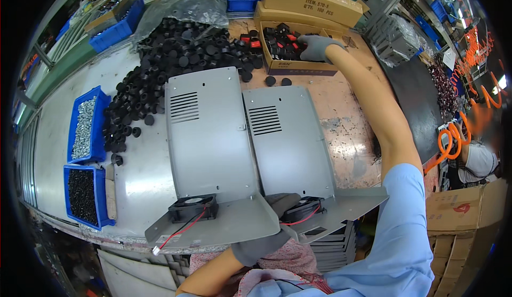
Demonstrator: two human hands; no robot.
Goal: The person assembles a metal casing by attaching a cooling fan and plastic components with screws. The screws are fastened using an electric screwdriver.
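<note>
Two grey sheet-metal panels with vent slots, a left panel and a right panel, lie side by side with bent flanges toward me. A black cooling fan with red and black wires sits at the left panel's bend. My gloved left hand comes from beneath the flanges, its fingers closed against the right panel's cooling fan; the panel partly hides it. My gloved right hand reaches into an open cardboard box of black and red parts. Its fingers are curled, their contents unclear.
A heap of black round caps spreads behind the panels under a plastic bag. At left stand blue bins of silver screws and black screws. An orange coiled hose hangs at right, near another person.
</note>
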